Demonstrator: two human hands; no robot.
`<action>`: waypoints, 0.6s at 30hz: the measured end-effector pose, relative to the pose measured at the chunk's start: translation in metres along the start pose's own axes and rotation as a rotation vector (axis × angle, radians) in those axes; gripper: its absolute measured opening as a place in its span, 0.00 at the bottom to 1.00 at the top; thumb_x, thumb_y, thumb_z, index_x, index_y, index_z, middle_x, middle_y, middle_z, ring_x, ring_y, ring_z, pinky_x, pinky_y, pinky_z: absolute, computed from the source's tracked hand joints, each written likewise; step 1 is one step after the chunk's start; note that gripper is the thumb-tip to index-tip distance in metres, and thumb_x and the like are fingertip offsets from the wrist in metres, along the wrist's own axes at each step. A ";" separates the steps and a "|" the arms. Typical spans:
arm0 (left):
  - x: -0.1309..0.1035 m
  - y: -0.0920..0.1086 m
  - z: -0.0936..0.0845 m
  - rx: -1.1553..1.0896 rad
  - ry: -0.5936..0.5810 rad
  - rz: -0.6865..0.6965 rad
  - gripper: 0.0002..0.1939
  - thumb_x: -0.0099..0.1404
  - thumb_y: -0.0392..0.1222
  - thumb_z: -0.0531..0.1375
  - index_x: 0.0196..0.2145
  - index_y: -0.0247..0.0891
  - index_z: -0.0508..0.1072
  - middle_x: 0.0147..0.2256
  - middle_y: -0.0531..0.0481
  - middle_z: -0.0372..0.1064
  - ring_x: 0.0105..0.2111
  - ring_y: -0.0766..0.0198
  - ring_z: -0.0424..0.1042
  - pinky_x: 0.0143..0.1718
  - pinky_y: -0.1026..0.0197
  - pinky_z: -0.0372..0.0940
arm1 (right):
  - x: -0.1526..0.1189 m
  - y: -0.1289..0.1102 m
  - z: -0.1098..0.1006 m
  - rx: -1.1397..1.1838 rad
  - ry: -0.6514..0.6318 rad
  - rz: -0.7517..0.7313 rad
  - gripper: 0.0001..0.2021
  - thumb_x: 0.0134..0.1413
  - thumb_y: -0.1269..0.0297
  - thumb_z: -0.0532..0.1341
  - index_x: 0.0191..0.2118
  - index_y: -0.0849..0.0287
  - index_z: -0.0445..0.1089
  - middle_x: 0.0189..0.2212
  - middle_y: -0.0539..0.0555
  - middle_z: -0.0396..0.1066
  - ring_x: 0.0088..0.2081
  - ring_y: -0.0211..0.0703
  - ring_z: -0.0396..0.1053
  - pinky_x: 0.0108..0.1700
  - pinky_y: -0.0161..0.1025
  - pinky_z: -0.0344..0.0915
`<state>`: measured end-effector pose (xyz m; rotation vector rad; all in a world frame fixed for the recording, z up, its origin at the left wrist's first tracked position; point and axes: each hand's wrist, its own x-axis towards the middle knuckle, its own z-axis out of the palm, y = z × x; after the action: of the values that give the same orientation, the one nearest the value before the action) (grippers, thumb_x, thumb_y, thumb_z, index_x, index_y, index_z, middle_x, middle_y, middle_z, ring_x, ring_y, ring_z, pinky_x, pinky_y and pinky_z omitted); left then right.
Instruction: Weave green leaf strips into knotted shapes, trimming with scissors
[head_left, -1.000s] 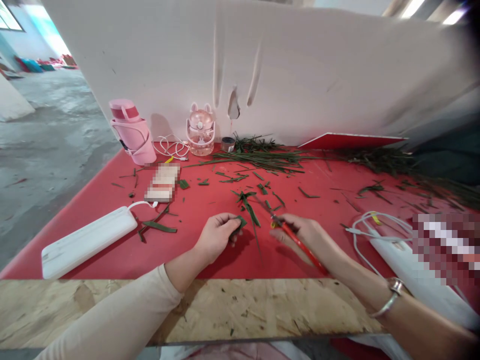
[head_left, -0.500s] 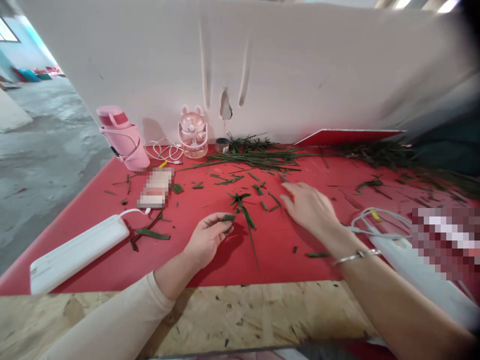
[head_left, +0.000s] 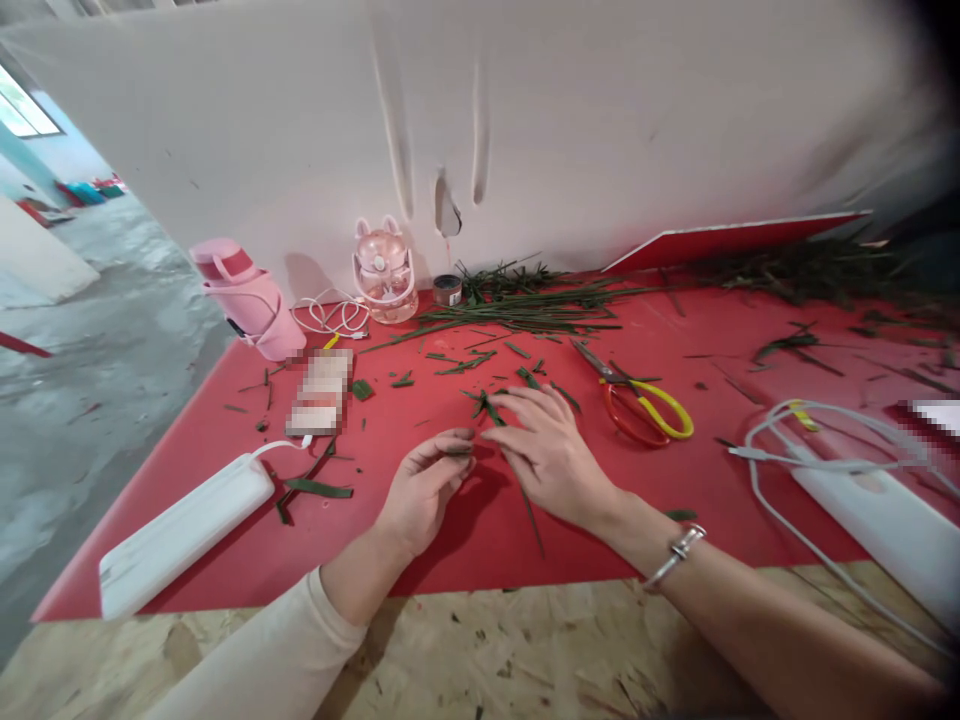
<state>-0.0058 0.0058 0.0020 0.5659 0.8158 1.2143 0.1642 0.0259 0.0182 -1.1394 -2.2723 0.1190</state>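
My left hand pinches a small green leaf piece between thumb and fingers, low over the red tabletop. Just right of it is my right hand, its fingers apart and pointing left. Nothing shows between those fingers. They partly cover a small woven green leaf figure on the table, whose thin stem runs toward the front edge. Scissors with one red and one yellow handle lie behind and right of my right hand. Cut leaf scraps are scattered behind both hands.
Long green leaf strips lie along the white wall, beside a small tin, a clear pink bottle and a pink flask. White power banks and cables lie left and right.
My right hand has moved left from the scissors, which now show fully, to near my left hand. The left hand still holds the leaf piece. The camera view has shifted a little.
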 end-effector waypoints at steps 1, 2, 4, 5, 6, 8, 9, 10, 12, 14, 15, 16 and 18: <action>-0.001 0.000 0.000 0.054 -0.022 0.055 0.04 0.47 0.33 0.64 0.25 0.38 0.75 0.42 0.50 0.67 0.40 0.65 0.67 0.43 0.62 0.60 | -0.003 -0.001 -0.002 0.093 0.058 0.042 0.12 0.50 0.75 0.55 0.39 0.56 0.69 0.41 0.57 0.70 0.46 0.48 0.65 0.50 0.50 0.59; -0.002 -0.001 0.000 0.128 -0.047 0.120 0.04 0.48 0.34 0.64 0.25 0.39 0.76 0.46 0.49 0.65 0.45 0.62 0.65 0.46 0.61 0.59 | -0.007 -0.003 -0.003 0.201 0.084 0.073 0.12 0.50 0.74 0.56 0.42 0.57 0.67 0.35 0.55 0.71 0.39 0.43 0.68 0.45 0.43 0.64; -0.003 0.000 0.003 0.288 -0.087 0.249 0.03 0.49 0.33 0.63 0.24 0.39 0.76 0.49 0.47 0.63 0.52 0.59 0.59 0.51 0.59 0.54 | -0.014 -0.006 -0.003 0.410 0.052 0.074 0.15 0.51 0.73 0.56 0.46 0.58 0.64 0.31 0.52 0.72 0.30 0.37 0.70 0.36 0.33 0.67; -0.004 0.002 0.006 0.351 -0.097 0.296 0.03 0.50 0.33 0.63 0.24 0.39 0.76 0.50 0.47 0.62 0.53 0.59 0.57 0.53 0.59 0.52 | -0.016 -0.008 -0.002 0.485 0.032 0.058 0.16 0.51 0.73 0.56 0.47 0.57 0.64 0.31 0.51 0.73 0.30 0.35 0.71 0.34 0.31 0.67; -0.005 0.003 0.010 0.396 -0.101 0.325 0.04 0.51 0.33 0.62 0.23 0.39 0.76 0.50 0.47 0.62 0.54 0.58 0.56 0.54 0.58 0.50 | -0.018 -0.008 -0.002 0.532 0.031 0.040 0.16 0.51 0.73 0.56 0.47 0.56 0.64 0.33 0.51 0.74 0.30 0.35 0.71 0.35 0.30 0.67; -0.005 0.006 0.018 0.457 -0.104 0.344 0.05 0.52 0.32 0.61 0.23 0.39 0.75 0.49 0.46 0.63 0.54 0.57 0.57 0.55 0.55 0.50 | -0.020 -0.009 -0.001 0.558 0.092 0.029 0.13 0.52 0.72 0.57 0.44 0.55 0.67 0.34 0.50 0.74 0.33 0.35 0.72 0.37 0.30 0.67; -0.005 0.006 0.022 0.486 -0.110 0.344 0.05 0.52 0.32 0.61 0.22 0.39 0.75 0.49 0.45 0.63 0.53 0.57 0.58 0.54 0.55 0.51 | -0.021 -0.008 -0.001 0.554 0.129 0.032 0.11 0.52 0.72 0.57 0.42 0.55 0.68 0.34 0.50 0.74 0.33 0.35 0.72 0.38 0.30 0.67; -0.005 0.006 0.026 0.515 -0.118 0.347 0.05 0.52 0.32 0.61 0.22 0.39 0.75 0.49 0.45 0.63 0.53 0.56 0.58 0.54 0.54 0.51 | -0.021 -0.007 -0.001 0.549 0.155 0.031 0.11 0.51 0.72 0.58 0.41 0.55 0.68 0.33 0.50 0.75 0.33 0.35 0.72 0.38 0.29 0.67; -0.003 0.004 0.030 0.563 -0.128 0.354 0.06 0.52 0.32 0.60 0.22 0.38 0.75 0.49 0.44 0.62 0.53 0.56 0.59 0.54 0.54 0.52 | -0.022 -0.004 -0.001 0.558 0.162 0.033 0.11 0.50 0.72 0.58 0.42 0.55 0.68 0.33 0.50 0.75 0.33 0.36 0.72 0.37 0.29 0.67; -0.001 -0.001 0.031 0.583 -0.122 0.353 0.07 0.52 0.31 0.59 0.21 0.38 0.75 0.50 0.44 0.62 0.53 0.56 0.59 0.55 0.53 0.51 | -0.023 -0.001 0.000 0.579 0.124 0.054 0.13 0.50 0.70 0.59 0.44 0.56 0.66 0.34 0.51 0.74 0.33 0.36 0.72 0.37 0.30 0.67; 0.000 -0.004 0.030 0.585 -0.113 0.348 0.07 0.52 0.31 0.58 0.21 0.38 0.75 0.50 0.45 0.62 0.53 0.56 0.58 0.55 0.53 0.50 | -0.023 0.000 0.000 0.582 0.100 0.065 0.13 0.50 0.70 0.59 0.44 0.56 0.66 0.35 0.51 0.74 0.34 0.36 0.72 0.37 0.30 0.66; 0.000 -0.006 0.029 0.585 -0.104 0.344 0.08 0.52 0.30 0.58 0.21 0.38 0.74 0.51 0.45 0.62 0.54 0.56 0.58 0.55 0.53 0.50 | -0.024 0.001 0.001 0.577 0.079 0.069 0.13 0.50 0.70 0.59 0.43 0.56 0.67 0.35 0.51 0.74 0.34 0.36 0.71 0.37 0.30 0.66; 0.001 -0.010 0.025 0.598 -0.099 0.351 0.09 0.53 0.30 0.57 0.20 0.39 0.74 0.52 0.47 0.61 0.55 0.56 0.57 0.56 0.52 0.49 | -0.024 0.002 0.001 0.547 0.045 0.050 0.11 0.49 0.71 0.59 0.40 0.56 0.68 0.33 0.51 0.74 0.34 0.36 0.71 0.37 0.31 0.65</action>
<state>0.0199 0.0048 0.0094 1.2899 1.0263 1.2385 0.1765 0.0097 0.0057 -0.8897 -1.9895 0.6808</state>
